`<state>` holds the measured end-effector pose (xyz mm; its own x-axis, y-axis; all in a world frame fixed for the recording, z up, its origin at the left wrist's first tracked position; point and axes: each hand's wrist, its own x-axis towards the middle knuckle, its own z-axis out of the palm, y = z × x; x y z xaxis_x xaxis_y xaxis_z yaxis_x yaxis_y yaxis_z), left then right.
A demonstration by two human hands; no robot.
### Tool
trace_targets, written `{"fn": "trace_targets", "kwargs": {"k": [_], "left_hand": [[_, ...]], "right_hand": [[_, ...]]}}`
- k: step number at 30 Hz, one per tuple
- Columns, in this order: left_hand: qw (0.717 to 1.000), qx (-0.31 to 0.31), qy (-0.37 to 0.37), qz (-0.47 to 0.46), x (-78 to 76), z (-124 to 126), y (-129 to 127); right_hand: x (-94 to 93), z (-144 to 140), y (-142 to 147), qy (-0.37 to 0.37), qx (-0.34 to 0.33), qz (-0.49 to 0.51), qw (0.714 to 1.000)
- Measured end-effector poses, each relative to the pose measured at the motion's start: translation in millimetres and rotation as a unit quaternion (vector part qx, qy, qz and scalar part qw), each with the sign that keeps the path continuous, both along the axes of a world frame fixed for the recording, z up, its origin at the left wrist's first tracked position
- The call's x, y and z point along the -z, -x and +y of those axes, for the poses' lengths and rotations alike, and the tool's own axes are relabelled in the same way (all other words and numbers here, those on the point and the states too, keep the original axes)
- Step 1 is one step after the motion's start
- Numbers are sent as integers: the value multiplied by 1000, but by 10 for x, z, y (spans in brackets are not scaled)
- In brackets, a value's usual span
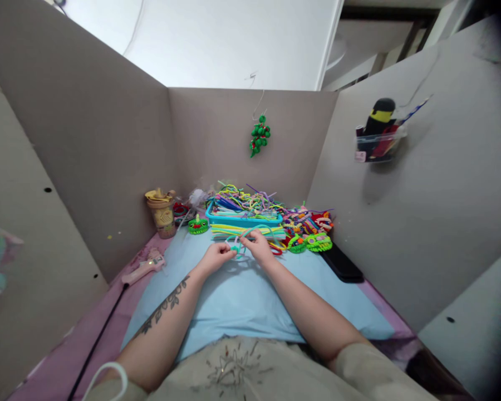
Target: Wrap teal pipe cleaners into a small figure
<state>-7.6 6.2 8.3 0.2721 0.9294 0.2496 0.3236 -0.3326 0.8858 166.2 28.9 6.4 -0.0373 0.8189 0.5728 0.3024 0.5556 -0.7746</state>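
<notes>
My left hand (pixel 219 257) is closed, its thumb and fingers pinching a small piece of bent teal pipe cleaner (pixel 235 248). Close beside it, my right hand (pixel 256 245) pinches another part of the same work, from which a teal strand loops up and to the right. Both hands hover over a light blue sheet (pixel 242 301). Just behind them lies a stack of straight yellow, white and teal pipe cleaners (pixel 219 232). The fingertips partly hide the exact shape of the piece.
A blue tray (pixel 246 221) heaped with colourful pipe cleaners stands at the back. Green fuzzy figures (pixel 319 241) sit at right, near a black flat case (pixel 344 264). A pink glue gun (pixel 144 269) and a brown cup (pixel 162 217) are at left. Grey panels (pixel 250 111) surround the table.
</notes>
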Motion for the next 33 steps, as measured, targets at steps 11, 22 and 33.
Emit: {"fn": "trace_targets", "kwargs": {"k": [11,22,33], "left_hand": [[999,-30,-32,-10,-10,39,18],[989,-63,-125,56,62,84,35],[950,-142,-256,110,-5,-92,-9]], "right_hand": [[-25,-79,30,25,-46,-48,997],[56,-46,66,32,-5,-90,995],[68,3,16,47,-5,27,999]]}}
